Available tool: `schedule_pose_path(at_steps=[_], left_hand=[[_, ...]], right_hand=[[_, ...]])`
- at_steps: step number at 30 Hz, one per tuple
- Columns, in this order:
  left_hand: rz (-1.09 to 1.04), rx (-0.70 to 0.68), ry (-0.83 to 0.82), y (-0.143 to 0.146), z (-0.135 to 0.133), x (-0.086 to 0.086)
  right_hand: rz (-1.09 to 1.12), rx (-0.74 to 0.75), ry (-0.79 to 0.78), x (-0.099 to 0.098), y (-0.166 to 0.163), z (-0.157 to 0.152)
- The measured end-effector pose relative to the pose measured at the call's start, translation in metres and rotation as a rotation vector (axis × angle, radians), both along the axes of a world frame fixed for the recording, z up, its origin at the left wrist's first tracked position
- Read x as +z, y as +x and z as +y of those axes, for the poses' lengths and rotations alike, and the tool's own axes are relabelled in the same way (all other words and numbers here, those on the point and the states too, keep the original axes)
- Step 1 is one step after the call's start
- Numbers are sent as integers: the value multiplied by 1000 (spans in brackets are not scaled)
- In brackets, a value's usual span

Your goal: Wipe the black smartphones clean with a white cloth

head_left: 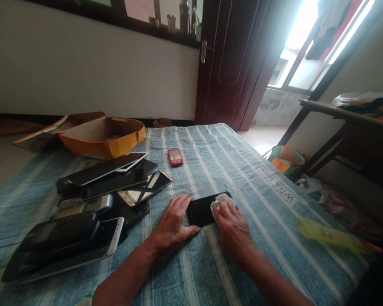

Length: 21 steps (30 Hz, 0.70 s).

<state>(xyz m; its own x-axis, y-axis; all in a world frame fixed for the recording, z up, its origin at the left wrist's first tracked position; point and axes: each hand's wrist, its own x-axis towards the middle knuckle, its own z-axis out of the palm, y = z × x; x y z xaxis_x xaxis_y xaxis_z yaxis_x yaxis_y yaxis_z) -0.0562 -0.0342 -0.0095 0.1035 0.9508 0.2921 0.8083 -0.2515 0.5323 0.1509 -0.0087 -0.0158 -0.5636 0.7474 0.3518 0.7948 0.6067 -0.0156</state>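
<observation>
Pressing a white wipe point(219, 200) onto the black phone point(199, 211), the right hand point(233, 227) has its fingers curled over the wad, gripping it at the phone's right end. Left hand point(172, 221) lies flat & open w/ fingers spread, touching the phone's left edge, gripping nothing. The phone lies flat on a striped cloth point(210, 161). Left of it: a pile of phones point(105, 187). Beyond it, apart: 1 pink phone point(175, 157). Well right: a blurred yellow item point(325, 233).

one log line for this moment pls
left hand flat against black phone | right hand presses white cloth on it | on striped sheet | pile of phones at left | pink phone beyond
</observation>
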Motion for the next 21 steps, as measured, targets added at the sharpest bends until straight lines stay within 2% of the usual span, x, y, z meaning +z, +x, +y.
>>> schedule_pose_path(at_steps=[4, 7, 14, 21], left_hand=[[-19, 25, -6, -1, 1, 5], [-23, 53, -10, -1, 1, 6], [-39, 88, 5, -1, -1, 4], [-62, 129, 53, -1, 1, -1]], right_hand=[[13, -29, -156, 23, 16, 49], [20, 0, -248, 31, 17, 65], [68, -16, -207, 24, 11, 55], [159, -7, -255, 22, 16, 50]])
